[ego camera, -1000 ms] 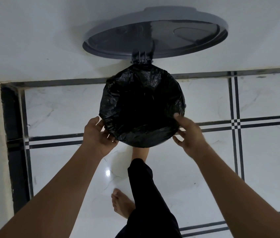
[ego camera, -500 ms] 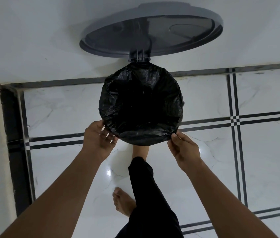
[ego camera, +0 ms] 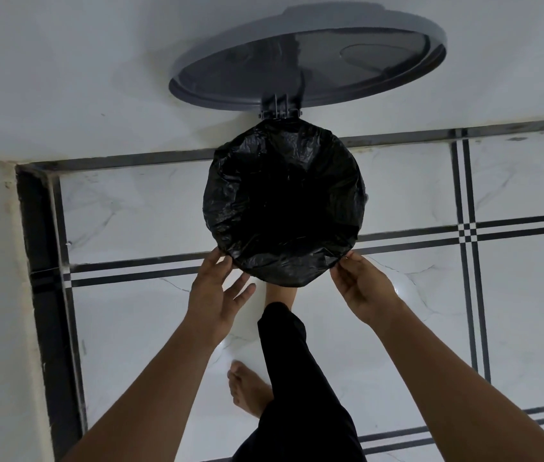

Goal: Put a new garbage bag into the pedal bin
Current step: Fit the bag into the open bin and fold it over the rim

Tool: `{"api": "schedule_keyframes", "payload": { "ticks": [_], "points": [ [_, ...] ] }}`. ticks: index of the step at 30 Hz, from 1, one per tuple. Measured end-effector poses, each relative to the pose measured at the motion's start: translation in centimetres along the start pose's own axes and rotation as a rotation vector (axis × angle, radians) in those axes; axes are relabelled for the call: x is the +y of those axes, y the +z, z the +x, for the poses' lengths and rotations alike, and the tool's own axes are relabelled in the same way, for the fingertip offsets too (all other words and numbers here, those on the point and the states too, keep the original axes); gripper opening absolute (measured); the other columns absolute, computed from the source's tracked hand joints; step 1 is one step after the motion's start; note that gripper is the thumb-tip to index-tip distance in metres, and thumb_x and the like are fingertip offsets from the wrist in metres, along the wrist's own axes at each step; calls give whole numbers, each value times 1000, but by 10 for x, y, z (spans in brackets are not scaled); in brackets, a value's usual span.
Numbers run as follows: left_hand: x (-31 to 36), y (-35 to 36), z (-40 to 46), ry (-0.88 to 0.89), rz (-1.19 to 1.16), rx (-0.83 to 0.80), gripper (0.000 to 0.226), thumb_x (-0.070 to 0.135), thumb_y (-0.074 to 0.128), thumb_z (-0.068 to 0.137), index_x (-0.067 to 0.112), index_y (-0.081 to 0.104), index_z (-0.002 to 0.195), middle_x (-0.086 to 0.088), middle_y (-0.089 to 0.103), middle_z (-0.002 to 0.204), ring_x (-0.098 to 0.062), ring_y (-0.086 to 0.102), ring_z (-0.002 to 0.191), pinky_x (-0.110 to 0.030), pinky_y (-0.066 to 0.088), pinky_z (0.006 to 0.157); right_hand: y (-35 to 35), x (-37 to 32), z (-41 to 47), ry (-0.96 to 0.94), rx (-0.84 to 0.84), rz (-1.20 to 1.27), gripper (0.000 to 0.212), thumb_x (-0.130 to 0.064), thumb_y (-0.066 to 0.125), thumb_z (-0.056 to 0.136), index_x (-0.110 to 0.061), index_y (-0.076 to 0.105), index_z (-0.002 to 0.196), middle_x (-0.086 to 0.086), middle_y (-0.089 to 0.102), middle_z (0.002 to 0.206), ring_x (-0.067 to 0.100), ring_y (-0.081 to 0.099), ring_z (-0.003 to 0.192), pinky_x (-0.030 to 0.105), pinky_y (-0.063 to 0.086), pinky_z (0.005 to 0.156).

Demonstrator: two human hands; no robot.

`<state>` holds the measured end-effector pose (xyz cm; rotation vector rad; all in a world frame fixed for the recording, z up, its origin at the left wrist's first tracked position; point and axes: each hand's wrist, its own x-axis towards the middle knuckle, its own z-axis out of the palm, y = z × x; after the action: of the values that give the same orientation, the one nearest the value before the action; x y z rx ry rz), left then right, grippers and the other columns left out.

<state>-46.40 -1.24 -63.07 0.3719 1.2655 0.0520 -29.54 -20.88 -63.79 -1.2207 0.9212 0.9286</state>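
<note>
I look straight down on the round pedal bin [ego camera: 365, 197], which stands against the white wall [ego camera: 64, 78] with its grey plastic lid [ego camera: 307, 58] tipped up and open on the hinge at the back. A crinkled black plastic garbage bag [ego camera: 284, 201] sits in the bin, its mouth folded outward over the whole rim so that almost nothing of the bin itself shows but a sliver at the right edge.

My left hand [ego camera: 214, 295] is at the near-left part of the rim. Its fingers [ego camera: 242, 290] are spread and loose; the thumb and forefinger reach up to the edge of the bag, touching it or just beside it, and I cannot tell whether they hold any plastic. My right hand [ego camera: 364, 288] is at the near-right part of the rim, its thumb and forefinger drawn together at the folded edge of the bag, pinching the plastic there as far as I can see; the other fingers curl under the palm.

Below the bin, my right leg in a black trouser leg [ego camera: 290, 355] reaches forward, its bare foot [ego camera: 280, 293] tucked under the near edge of the bag, where the pedal itself is hidden. My other bare foot [ego camera: 247, 388] rests flat on the glossy white marble-patterned floor [ego camera: 514, 311] with its thin black lines.
</note>
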Motion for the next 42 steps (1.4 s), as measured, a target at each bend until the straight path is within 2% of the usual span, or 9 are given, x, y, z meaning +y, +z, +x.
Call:
{"api": "schedule_keyframes", "payload": {
  "ticks": [7,12,18,24,27,30,35,39,42],
  "points": [
    [-18,4,-8,-41,108,-114,53,8,73,93,19,54,142,-16,72,128,-38,71,116,-41,60,95,2,-2,-2,13,0,78,16,1,55,97,-4,69,94,10,76,96,20,75,88,30,61,85],
    [-22,11,-3,85,211,36,54,-7,79,84,17,63,130,-21,78,107,-31,79,94,-29,63,76,-8,1,-3,7,-110,85,24,6,56,98,-3,72,114,7,77,110,16,75,98,25,61,86],
    [-17,5,2,245,461,169,32,-7,83,79,13,75,102,-20,79,87,-34,77,88,-43,61,89,0,-2,-2,36,-29,-78,14,-3,65,98,-13,74,97,1,78,102,14,74,90,28,60,84],
    [0,17,14,55,143,270,6,3,69,91,4,73,95,-10,75,89,-22,72,82,-33,61,81,8,-9,-2,72,44,48,15,2,55,96,-4,69,98,11,75,101,21,74,87,32,62,81],
    [12,10,19,-38,-158,185,14,19,62,91,8,60,83,-11,67,98,-26,69,89,-39,62,82,11,-19,-4,60,34,81,14,-16,61,93,-6,69,100,9,74,103,25,73,92,36,62,87],
    [22,3,26,-55,-147,102,40,43,72,93,6,69,110,-7,75,106,-25,73,102,-44,61,94,14,-28,-5,41,36,54,16,-24,72,95,-10,72,103,7,77,96,26,75,95,38,60,93],
    [31,10,34,-70,-87,206,29,19,68,100,3,68,124,-12,77,118,-23,74,108,-36,60,95,13,-37,0,-20,47,3,10,-6,64,98,-9,71,104,6,79,93,21,77,85,33,62,83],
    [35,8,42,-47,-42,224,22,7,64,99,0,67,120,-11,77,109,-18,77,87,-27,63,68,13,-49,1,-72,-8,-176,24,3,60,97,-11,72,112,4,80,99,17,78,85,28,62,83],
    [36,3,45,15,-35,235,22,2,57,100,4,64,121,-14,74,111,-18,77,82,-26,61,65,14,-56,5,-56,34,-197,20,-2,57,96,-7,75,104,6,79,103,25,75,95,37,60,96]
  ]
}}
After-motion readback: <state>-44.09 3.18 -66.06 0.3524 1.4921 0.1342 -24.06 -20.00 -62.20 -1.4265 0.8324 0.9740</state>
